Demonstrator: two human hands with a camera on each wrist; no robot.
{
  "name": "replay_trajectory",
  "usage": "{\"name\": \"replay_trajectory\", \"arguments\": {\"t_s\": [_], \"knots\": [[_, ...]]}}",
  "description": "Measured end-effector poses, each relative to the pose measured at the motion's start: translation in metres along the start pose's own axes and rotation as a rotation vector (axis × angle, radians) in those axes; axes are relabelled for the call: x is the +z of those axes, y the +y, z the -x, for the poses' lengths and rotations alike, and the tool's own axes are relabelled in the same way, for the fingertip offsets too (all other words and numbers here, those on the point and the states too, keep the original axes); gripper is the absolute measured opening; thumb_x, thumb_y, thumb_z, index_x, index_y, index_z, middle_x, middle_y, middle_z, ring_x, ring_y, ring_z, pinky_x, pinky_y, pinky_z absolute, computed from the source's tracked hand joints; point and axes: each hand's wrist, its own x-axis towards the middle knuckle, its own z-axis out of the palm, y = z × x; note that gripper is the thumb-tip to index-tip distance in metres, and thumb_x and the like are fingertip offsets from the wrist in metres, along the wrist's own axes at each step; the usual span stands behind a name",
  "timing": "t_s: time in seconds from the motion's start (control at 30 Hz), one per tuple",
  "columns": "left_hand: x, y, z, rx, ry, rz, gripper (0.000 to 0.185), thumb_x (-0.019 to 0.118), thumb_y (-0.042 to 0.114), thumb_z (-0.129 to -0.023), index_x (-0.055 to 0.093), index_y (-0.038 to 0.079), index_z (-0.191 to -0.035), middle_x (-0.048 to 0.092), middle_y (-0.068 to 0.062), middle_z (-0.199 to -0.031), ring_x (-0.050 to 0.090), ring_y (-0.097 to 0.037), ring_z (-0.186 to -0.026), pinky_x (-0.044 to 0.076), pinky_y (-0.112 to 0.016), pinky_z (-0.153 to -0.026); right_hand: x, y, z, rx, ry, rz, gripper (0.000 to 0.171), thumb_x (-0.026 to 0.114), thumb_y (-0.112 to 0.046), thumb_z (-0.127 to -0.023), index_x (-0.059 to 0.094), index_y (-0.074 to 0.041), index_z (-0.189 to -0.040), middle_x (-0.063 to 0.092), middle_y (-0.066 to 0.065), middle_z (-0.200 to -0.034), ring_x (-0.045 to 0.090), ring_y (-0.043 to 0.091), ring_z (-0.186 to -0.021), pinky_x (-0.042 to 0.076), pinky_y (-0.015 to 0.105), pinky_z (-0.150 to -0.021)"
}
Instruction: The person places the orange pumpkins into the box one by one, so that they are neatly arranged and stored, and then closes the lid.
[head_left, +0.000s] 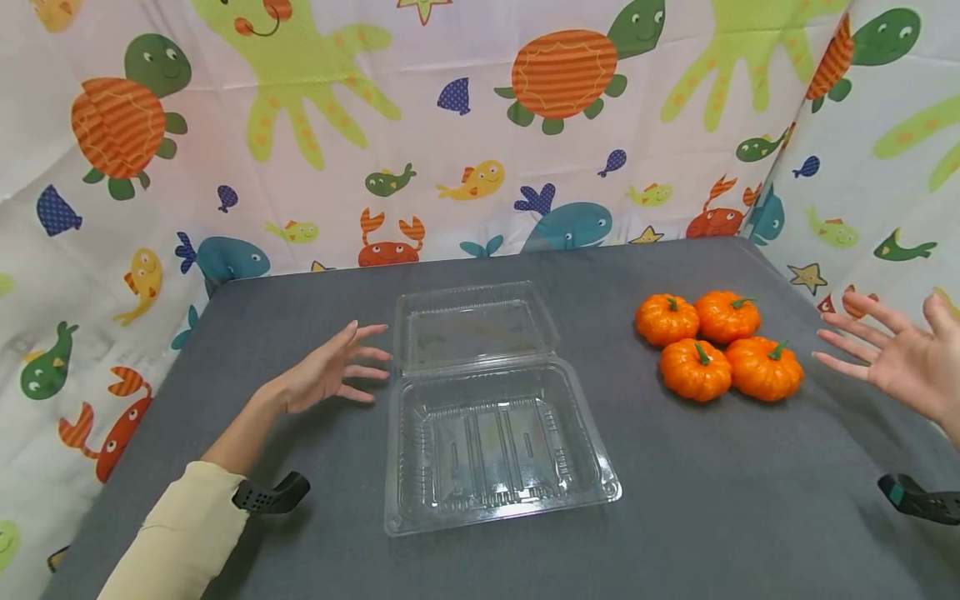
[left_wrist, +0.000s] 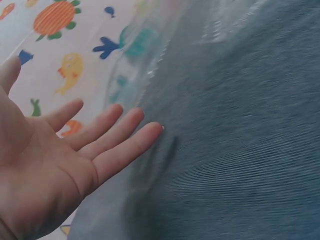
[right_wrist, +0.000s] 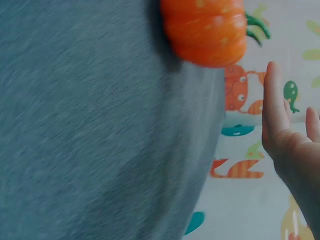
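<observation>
grey cloth covers the table [head_left: 712, 517], and a curtain printed with turtles, fish and crabs [head_left: 465, 125] hangs behind and to both sides of it. at the table's middle lies a clear plastic clamshell box [head_left: 491, 437], its lid [head_left: 472, 323] folded flat back toward the curtain and its ribbed tray facing up with nothing inside. the left hand [head_left: 330, 371] hovers just beside the box's left edge, near the hinge, fingers straight and loosely spread, palm turned toward the box, holding nothing; the left wrist view shows the same flat palm [left_wrist: 60, 160] with the box's clear wall blurred beyond the fingertips. well to the right of the box sit 4 small orange pumpkins [head_left: 716, 343], bunched together in a tight cluster, green stems up. the right hand [head_left: 903, 358] hangs at the table's right edge, near the pumpkins but apart from them, fingers spread wide and gripping nothing. a cream sleeve [head_left: 180, 533] covers the left forearm.
</observation>
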Motion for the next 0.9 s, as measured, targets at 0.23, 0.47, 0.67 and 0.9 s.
{"name": "replay_trajectory", "arguments": {"t_s": [0.23,0.47,0.67,0.9], "knots": [[0.022,-0.010,-0.006,0.027,0.068,-0.082,0.061,0.031,0.044,-0.103,0.022,0.006,-0.150,0.044,-0.026,-0.127,0.054,-0.036,-0.114,0.052,-0.050,-0.083,0.053,0.030,0.004,0.155,0.010,-0.058,0.066,0.016,-0.053,-0.101,0.049,-0.011,-0.140,0.052,0.019,-0.134,0.047,0.042,-0.121,0.025,0.063,-0.104],[0.038,-0.016,-0.012,0.060,0.076,-0.082,0.057,0.055,0.021,-0.099,0.030,0.005,-0.148,0.048,-0.024,-0.131,0.056,-0.031,-0.113,0.053,-0.045,-0.083,0.082,0.050,-0.010,0.212,0.278,0.473,0.044,0.020,-0.029,-0.106,0.059,-0.028,-0.127,0.062,-0.005,-0.118,0.060,0.020,-0.103,0.051,0.048,-0.085],[0.048,-0.016,-0.016,0.094,0.039,-0.032,0.056,0.056,0.015,-0.098,0.031,0.003,-0.147,0.048,-0.025,-0.133,0.054,-0.033,-0.116,0.052,-0.046,-0.085,0.087,0.061,-0.025,0.367,0.546,0.937,0.032,0.036,-0.033,-0.104,0.033,-0.041,-0.134,0.031,-0.008,-0.135,0.051,0.001,-0.093,0.054,0.038,-0.079],[0.052,-0.020,-0.017,0.086,0.068,0.072,0.059,0.055,0.014,-0.098,0.026,0.004,-0.148,0.043,-0.025,-0.137,0.055,-0.034,-0.116,0.050,-0.049,-0.086,0.096,0.070,-0.036,0.468,0.519,1.128,0.066,0.041,-0.032,-0.104,-0.002,-0.013,-0.150,-0.007,0.026,-0.150,0.051,-0.008,-0.093,0.051,0.044,-0.087]]}}
